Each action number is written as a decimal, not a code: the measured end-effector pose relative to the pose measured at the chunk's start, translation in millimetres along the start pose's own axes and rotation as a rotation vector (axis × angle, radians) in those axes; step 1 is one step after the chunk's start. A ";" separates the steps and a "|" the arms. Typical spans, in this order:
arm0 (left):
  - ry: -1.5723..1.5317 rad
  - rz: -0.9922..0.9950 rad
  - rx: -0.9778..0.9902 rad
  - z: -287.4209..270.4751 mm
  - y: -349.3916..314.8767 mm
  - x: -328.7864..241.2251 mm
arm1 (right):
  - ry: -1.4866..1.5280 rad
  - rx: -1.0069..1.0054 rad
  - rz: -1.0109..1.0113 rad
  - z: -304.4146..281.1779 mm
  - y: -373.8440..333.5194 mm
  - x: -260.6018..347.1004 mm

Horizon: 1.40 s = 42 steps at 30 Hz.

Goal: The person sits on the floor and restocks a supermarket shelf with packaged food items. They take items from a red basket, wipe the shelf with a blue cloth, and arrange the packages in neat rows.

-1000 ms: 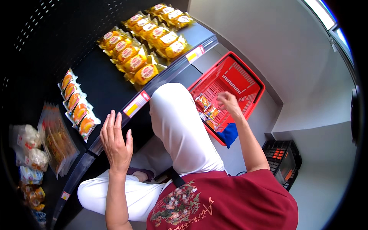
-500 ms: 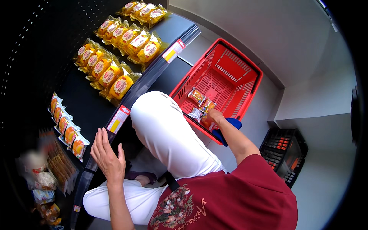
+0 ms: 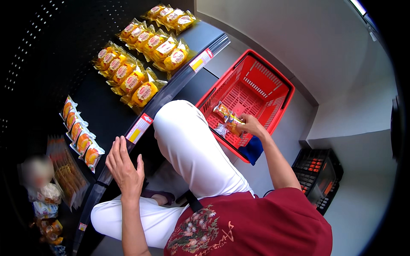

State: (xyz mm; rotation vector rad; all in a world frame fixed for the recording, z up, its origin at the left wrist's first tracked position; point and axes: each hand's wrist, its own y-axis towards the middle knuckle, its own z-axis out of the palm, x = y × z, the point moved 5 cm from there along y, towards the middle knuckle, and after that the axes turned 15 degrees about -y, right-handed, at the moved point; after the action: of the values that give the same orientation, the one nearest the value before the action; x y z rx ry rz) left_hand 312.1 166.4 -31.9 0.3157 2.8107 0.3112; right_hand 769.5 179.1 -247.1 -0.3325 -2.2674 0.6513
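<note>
Inside the red shopping basket (image 3: 279, 113), my right hand (image 3: 253, 126) has its fingers closed on an orange snack packet (image 3: 235, 129). Another orange packet (image 3: 222, 110) and a whitish packet (image 3: 221, 129) lie beside it on the basket floor. My left hand (image 3: 125, 166) is open, its fingers stretched out at the front edge of the dark shelf, holding nothing. Nearest to it on the shelf is a row of white packets with orange pictures (image 3: 92, 156). The fingertips of my right hand are partly hidden.
Rows of yellow-wrapped cakes (image 3: 144, 93) stand on the shelf (image 3: 92, 121), with price labels (image 3: 140, 128) along its edge. Flat brown packs (image 3: 68, 173) hang over the left end. A blue cloth (image 3: 252, 150) hangs at the basket's near corner. A black crate (image 3: 318, 177) stands at the right wall.
My right hand has come up a little from the basket floor, and more of it shows around the orange packet. The left hand stays by the shelf edge. The whole view has shifted slightly.
</note>
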 end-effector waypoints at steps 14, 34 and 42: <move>-0.886 0.054 -0.125 -52.8 6.2 -22.2 | 0.482 -0.233 -0.607 -83.6 -126.0 245.4; -1.302 -0.333 -0.641 -77.3 22.9 101.4 | 0.551 0.112 -0.935 77.9 -63.8 481.0; -0.816 -0.392 -0.622 -73.3 98.5 150.9 | 0.300 -0.184 -0.968 68.4 -2.0 539.2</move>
State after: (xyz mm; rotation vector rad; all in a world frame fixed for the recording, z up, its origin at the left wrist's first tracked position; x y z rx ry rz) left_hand 166.6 284.2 20.6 -0.2121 1.8040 0.7339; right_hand 347.2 378.3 30.9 0.5370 -1.8857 -0.1114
